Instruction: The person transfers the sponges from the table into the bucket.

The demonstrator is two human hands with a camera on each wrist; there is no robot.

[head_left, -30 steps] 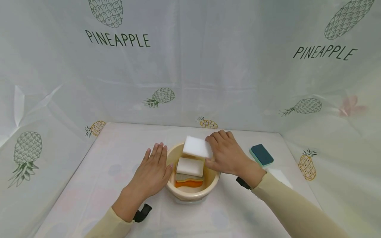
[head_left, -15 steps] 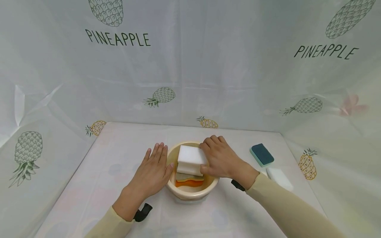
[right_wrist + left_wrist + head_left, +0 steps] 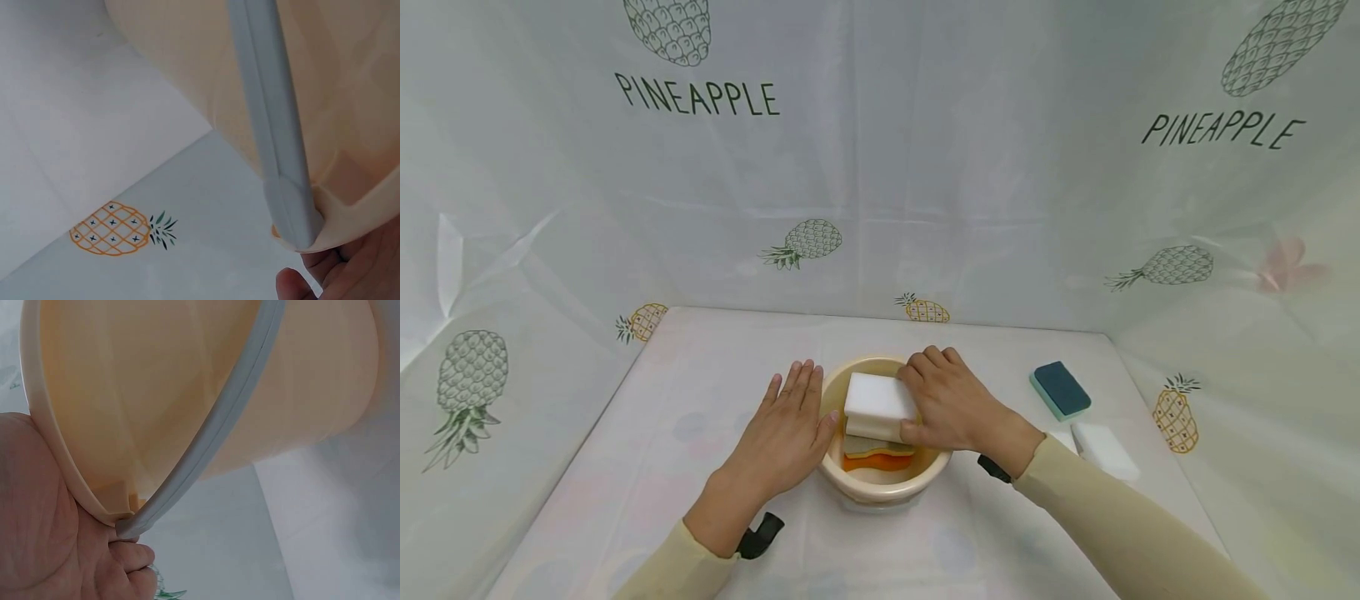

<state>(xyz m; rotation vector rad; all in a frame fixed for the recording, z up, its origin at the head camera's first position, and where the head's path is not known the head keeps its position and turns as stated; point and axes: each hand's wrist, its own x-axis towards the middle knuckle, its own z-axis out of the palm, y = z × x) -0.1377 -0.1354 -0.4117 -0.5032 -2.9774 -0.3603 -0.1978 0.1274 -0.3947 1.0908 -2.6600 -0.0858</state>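
A cream bucket [image 3: 880, 493] with a grey handle [image 3: 215, 419] stands mid-table, several sponges stacked inside. My right hand [image 3: 953, 408] reaches over its right rim and holds a white sponge block [image 3: 878, 395] by the right side, thumb at the near edge. Directly under that block lies another whitish sponge [image 3: 872, 428], then a grey-and-yellow layer [image 3: 867, 447] and an orange one [image 3: 877, 462]. Flat against the left rim rests my left hand [image 3: 784, 446], its fingers straight. Neither wrist view shows the sponges.
On the table [image 3: 700, 517] to the right lie a dark teal scouring sponge [image 3: 1061, 389] and a white sponge [image 3: 1105, 451], the latter close to my right sleeve [image 3: 1120, 517]. A pineapple-print sheet [image 3: 955, 167] hangs behind and along both sides.
My right hand has lowered the white sponge leftward and toward me, down onto the stack in the bucket. The left hand stays put. More of the white sponge on the right now shows.
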